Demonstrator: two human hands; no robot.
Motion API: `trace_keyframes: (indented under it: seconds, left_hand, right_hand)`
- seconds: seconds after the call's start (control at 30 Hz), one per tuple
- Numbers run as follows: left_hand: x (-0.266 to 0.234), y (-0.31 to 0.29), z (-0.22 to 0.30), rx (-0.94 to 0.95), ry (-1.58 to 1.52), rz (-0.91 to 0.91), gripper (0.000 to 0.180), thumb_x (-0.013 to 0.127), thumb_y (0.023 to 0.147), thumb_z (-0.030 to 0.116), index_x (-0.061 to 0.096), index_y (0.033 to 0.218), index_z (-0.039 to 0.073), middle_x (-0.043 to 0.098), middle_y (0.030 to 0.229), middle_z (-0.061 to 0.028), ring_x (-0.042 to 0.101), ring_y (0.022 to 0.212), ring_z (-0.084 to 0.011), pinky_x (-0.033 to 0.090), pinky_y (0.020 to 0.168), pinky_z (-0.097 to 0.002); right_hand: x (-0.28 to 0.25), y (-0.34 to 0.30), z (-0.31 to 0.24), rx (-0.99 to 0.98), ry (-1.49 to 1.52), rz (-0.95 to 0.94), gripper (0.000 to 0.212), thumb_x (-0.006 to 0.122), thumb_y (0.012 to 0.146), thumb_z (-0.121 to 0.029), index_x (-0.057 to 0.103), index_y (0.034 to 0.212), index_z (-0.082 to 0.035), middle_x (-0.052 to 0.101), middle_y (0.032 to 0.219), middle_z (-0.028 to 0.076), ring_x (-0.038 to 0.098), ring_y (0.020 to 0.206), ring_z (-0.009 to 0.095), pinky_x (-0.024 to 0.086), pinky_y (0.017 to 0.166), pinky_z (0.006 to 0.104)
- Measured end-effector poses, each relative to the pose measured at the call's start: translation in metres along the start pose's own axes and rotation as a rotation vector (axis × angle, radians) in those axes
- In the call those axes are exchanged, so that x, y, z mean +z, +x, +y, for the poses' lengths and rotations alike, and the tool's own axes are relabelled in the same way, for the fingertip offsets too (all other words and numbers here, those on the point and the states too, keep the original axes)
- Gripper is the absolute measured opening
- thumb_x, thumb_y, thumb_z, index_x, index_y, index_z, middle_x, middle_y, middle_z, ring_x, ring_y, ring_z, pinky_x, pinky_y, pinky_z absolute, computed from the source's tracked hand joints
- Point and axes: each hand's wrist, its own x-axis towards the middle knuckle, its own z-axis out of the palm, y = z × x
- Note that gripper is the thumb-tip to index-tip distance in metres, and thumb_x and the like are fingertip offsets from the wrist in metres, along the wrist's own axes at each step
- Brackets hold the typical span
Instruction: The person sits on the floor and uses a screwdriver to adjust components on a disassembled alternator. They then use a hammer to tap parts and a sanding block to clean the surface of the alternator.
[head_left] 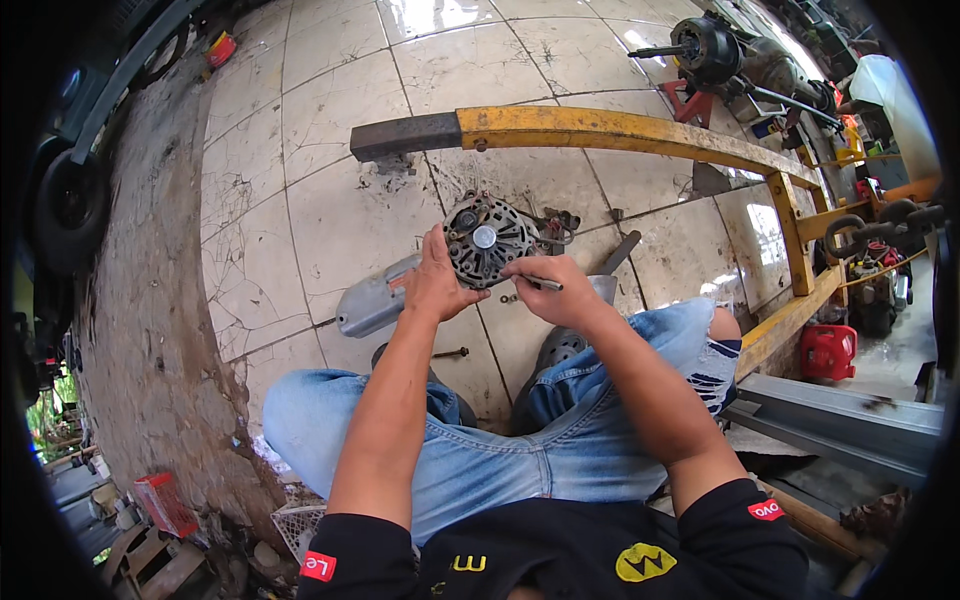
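Observation:
A round, dark metal alternator (511, 243) with a slotted housing and a shiny centre sits on the tiled floor in front of me. My left hand (432, 283) grips its near left side, fingers along the edge and thumb at the bottom. My right hand (565, 292) is closed round a slim silver metal tool (545, 284), held at the alternator's near right rim. The tool's tip is too small to make out. Small nuts or washers (508, 298) lie just below the alternator. A long bolt (451, 352) rests on the tiles between my feet.
A grey metal cover (372, 307) lies left of the alternator. A yellow hoist frame (600, 133) spans the far side and right. Beyond it stands a greasy axle assembly (708, 50). A red jerrycan (828, 352) is at right, a tyre (70, 212) at far left.

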Motion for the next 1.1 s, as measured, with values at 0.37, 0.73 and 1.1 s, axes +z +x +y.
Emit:
trace_keyframes:
  seconds: [0.37, 0.73, 1.1]
  left_hand:
    - [0.004, 0.006, -0.009, 0.016, -0.021, 0.047, 0.140, 0.094, 0.054, 0.048, 0.004, 0.154, 0.009, 0.028, 0.156, -0.0152, 0.046, 0.134, -0.0369, 0.047, 0.098, -0.0531]
    - [0.004, 0.005, -0.002, -0.006, -0.020, 0.031, 0.138, 0.092, 0.055, 0.048, 0.005, 0.155, 0.009, 0.027, 0.158, -0.0140, 0.042, 0.138, -0.0336, 0.043, 0.100, -0.0553]
    - [0.007, 0.008, -0.003, -0.035, -0.011, 0.002, 0.138, 0.090, 0.057, 0.046, 0.001, 0.155, 0.010, 0.023, 0.160, -0.0136, 0.043, 0.138, -0.0340, 0.041, 0.102, -0.0557]
  right_hand:
    - [-0.010, 0.001, -0.008, 0.214, 0.072, -0.014, 0.019, 0.065, 0.085, -0.003, 0.074, 0.102, -0.003, 0.073, 0.088, 0.016, 0.072, 0.078, 0.027, 0.056, 0.073, 0.0325]
    - [-0.041, 0.007, 0.006, 0.580, 0.309, -0.006, 0.020, 0.063, 0.092, -0.009, 0.074, 0.107, 0.000, 0.067, 0.075, 0.004, 0.060, 0.057, 0.010, 0.050, 0.055, 0.0257]
    - [-0.034, 0.010, 0.014, 0.481, 0.445, 0.086, 0.021, 0.063, 0.094, -0.012, 0.073, 0.110, -0.004, 0.068, 0.076, 0.003, 0.060, 0.057, 0.008, 0.049, 0.051, 0.0252]
